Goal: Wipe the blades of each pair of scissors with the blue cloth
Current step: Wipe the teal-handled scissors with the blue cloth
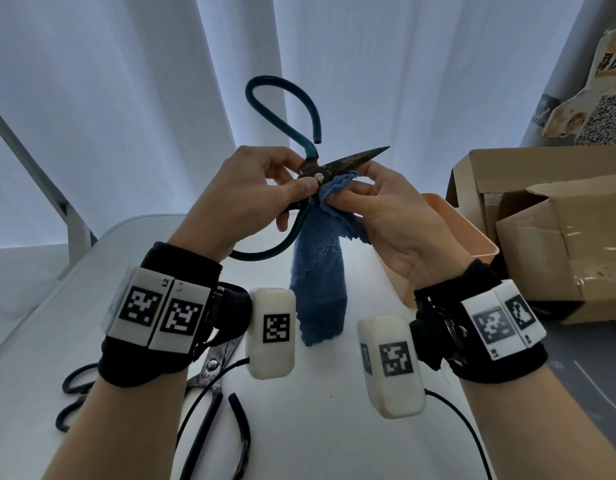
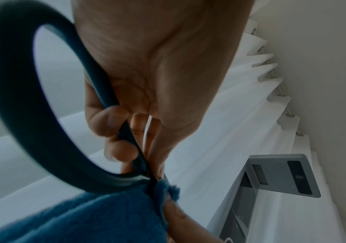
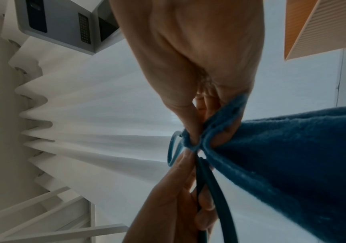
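Observation:
My left hand [image 1: 251,192] grips a pair of teal-handled scissors [image 1: 344,161] at the pivot, thumb pressed by the rivet, held up above the white table [image 1: 334,427]. The dark, stained blades point up and to the right, closed together. My right hand [image 1: 386,202] pinches the blue cloth [image 1: 318,282] against the underside of the blades near the pivot; the rest of the cloth hangs down toward the table. In the left wrist view the teal handle loop [image 2: 12,98] curves past my fingers and the cloth [image 2: 84,218] bunches below. The right wrist view shows the cloth [image 3: 292,156] pinched between thumb and fingers.
Other black-handled scissors [image 1: 213,368] lie on the table under my left wrist. A peach plastic bin [image 1: 452,230] stands at the right, with cardboard boxes [image 1: 542,237] beyond it. White curtains [image 1: 126,81] hang behind the table.

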